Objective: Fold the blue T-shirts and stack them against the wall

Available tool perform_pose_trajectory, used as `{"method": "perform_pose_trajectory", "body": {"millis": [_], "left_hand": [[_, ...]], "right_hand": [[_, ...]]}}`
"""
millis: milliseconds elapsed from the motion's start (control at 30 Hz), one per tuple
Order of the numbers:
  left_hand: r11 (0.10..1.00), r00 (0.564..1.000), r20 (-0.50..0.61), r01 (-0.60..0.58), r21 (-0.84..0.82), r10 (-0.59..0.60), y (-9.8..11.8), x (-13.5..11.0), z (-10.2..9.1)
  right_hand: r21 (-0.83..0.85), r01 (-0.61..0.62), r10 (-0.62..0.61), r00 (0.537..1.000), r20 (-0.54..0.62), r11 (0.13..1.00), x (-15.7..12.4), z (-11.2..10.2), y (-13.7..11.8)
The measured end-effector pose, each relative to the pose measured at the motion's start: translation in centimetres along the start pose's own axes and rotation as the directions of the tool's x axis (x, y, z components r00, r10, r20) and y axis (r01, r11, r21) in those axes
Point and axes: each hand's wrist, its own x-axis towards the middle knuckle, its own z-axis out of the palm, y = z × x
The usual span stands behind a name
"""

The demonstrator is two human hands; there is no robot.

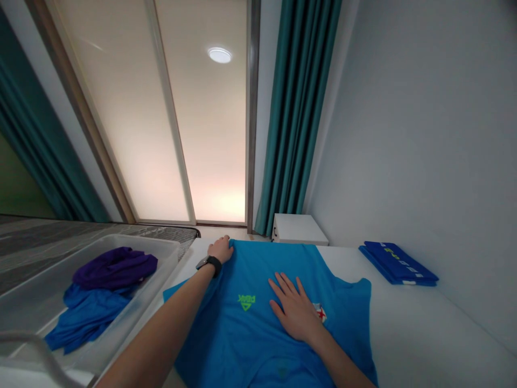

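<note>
**Forearms and hands of the person, as seen from the head camera.**
The left forearm [169,323] and right forearm [343,366] are shown uncovered from the lower frame edge to the wrists. The left hand [221,249] and right hand [297,310] are likewise bare. A wristwatch [209,264] is worn on the left wrist. Its black strap is wrapped closely round the wrist, and a dark case with a thin pale edge is set into it.

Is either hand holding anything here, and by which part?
The left hand grips the light blue T-shirt at its far hem corner; the right hand only lies flat on it.
</note>
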Motion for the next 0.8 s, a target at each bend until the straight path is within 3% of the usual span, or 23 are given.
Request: {"method": "perform_pose_trajectory", "body": {"millis": [200, 400, 533, 667, 800], "left_hand": [[0.996, 0.997, -0.024, 0.070, -0.055, -0.071, -0.4, 2.4, 0.2], [0.993, 0.996, -0.035, 0.083, -0.081, -0.086, -2.8, 3.2, -0.3], [0.993, 0.999, 0.021, 0.044, -0.109, -0.042, -4.0, 2.8, -0.4], [0.993, 0.996, 0.087, -0.003, -0.122, 0.013, -3.8, 1.8, -0.3], [0.990, 0.999, 0.041, -0.025, -0.141, 0.031, -3.1, 0.2, 0.3]], "right_hand": [[0.017, -0.017, 0.017, 1.000, 0.002, 1.000, 0.1, 0.1, 0.1], [0.028, -0.002, 0.003, 1.000, -0.011, 1.000, 0.0, 0.6, 0.5], [0.024, -0.002, 0.003, 1.000, -0.014, 1.000, 0.0, 0.5, 0.5], [0.008, -0.013, 0.013, 1.000, -0.004, 1.000, -0.1, 0.2, 0.1], [-0.023, -0.038, 0.039, 0.999, 0.010, 0.999, -0.9, 0.4, -0.2]]}}
